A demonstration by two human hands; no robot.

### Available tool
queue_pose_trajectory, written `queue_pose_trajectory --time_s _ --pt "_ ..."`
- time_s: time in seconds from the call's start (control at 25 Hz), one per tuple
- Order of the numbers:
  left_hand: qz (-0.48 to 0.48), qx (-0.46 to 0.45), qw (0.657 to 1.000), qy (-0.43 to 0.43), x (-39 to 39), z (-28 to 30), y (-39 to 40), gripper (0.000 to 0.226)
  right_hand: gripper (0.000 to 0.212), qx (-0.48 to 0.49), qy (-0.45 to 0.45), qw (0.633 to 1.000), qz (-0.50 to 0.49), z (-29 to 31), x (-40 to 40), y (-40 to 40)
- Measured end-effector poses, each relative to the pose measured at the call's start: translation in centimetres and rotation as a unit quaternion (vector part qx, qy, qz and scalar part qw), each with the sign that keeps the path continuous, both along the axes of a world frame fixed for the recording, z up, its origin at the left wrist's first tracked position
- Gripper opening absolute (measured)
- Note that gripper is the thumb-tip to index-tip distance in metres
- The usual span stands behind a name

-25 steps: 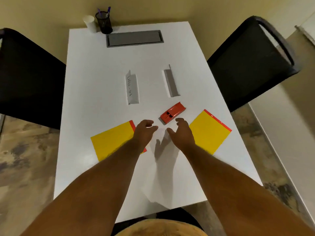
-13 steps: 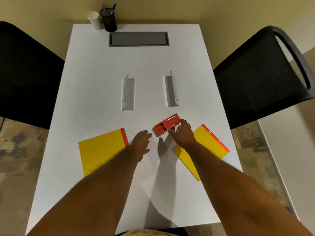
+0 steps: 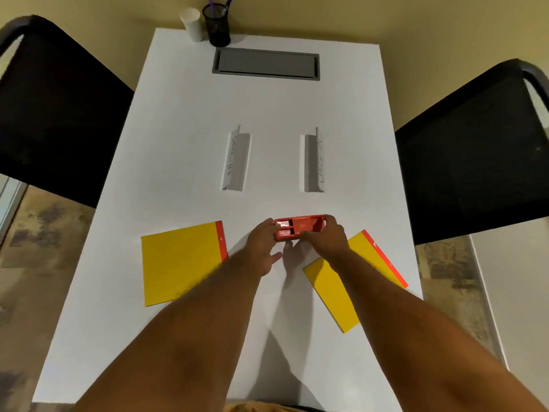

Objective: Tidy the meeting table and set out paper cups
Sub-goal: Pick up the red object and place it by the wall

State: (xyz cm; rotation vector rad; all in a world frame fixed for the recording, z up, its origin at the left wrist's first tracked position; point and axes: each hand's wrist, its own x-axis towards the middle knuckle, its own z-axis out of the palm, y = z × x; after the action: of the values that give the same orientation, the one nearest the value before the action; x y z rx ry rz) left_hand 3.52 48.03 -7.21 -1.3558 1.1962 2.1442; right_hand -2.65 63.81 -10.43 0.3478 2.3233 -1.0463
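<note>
Gripping the red stapler (image 3: 298, 231) at mid-table, we have our right hand (image 3: 325, 237) wrapped round its right end and our left hand (image 3: 263, 240) pinching its left; its long axis runs crosswise, between the yellow pads (image 3: 181, 263).

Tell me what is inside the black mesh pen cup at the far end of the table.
Two purple pens stick out of the black mesh pen cup. Only their tops show; the mesh hides their lower parts and anything else that may be inside.
</note>
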Motion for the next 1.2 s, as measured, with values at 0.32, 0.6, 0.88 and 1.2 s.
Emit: queue_pose_trajectory --time_s 0.32,0.6,0.88,1.2 --pt "0.086 -0.193 0.973 0.088 1.3 1.9 0.8 0.038 0.038 -0.209 0.021 0.955 -0.211 1.7 3.4 -0.5" --pt "0.079 -0.223 0.961 0.141 6.0 4.2 1.4 0.046 0.045 -0.353 0.037 0.903 -0.244 5.5 8.4 0.7" --pt "0.097 -0.227 0.947 0.206 12.4 8.1 2.8 0.031 0.018 -0.331 0.114 0.909 -0.226 9.1 15.5 2.8" --pt "0.120 -0.177 0.939 0.270 18.6 9.8 7.5 0.022 0.020 -0.311 0.166 0.914 -0.201 12.1 22.6 8.2"
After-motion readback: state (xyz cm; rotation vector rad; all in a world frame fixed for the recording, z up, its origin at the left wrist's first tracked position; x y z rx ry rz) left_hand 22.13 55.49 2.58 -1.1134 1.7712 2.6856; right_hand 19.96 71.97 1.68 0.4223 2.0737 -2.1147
